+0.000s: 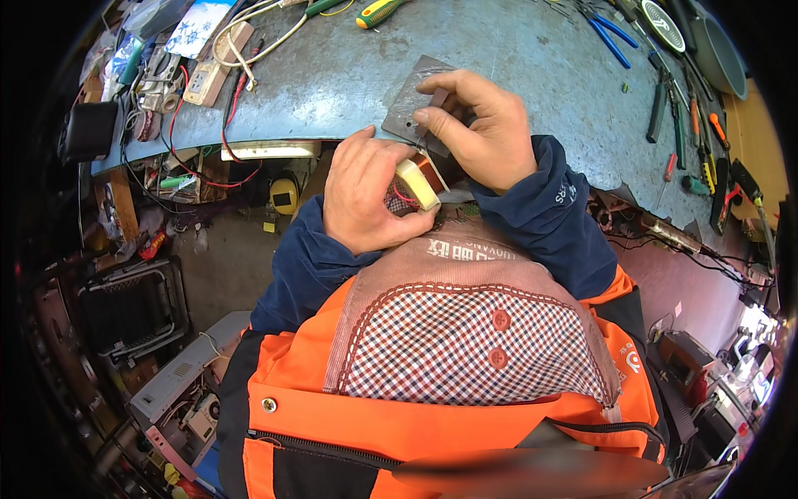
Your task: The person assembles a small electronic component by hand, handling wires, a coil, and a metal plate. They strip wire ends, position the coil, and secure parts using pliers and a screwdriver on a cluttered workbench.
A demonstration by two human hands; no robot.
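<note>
Close to my body, at the near edge of the bench, my left hand (359, 198) is wrapped round a coil bobbin (417, 185) with yellow tape, a white flange and a reddish-brown side. A thin red wire shows beside it. Just above and to the right, my right hand (492, 133) pinches a small dark flat piece (438, 101) between thumb and fingers; its full shape is partly hidden. Beneath those fingers a dark grey metal plate (402, 101) with a small hole lies on the blue-grey bench (332, 79).
A power strip (204, 81) and cables lie at the bench's left. A yellow-green screwdriver handle (378, 12) is at the far edge. Blue-handled pliers (611, 41) and several tools lie to the right. Below left stands a grey-white case (179, 378).
</note>
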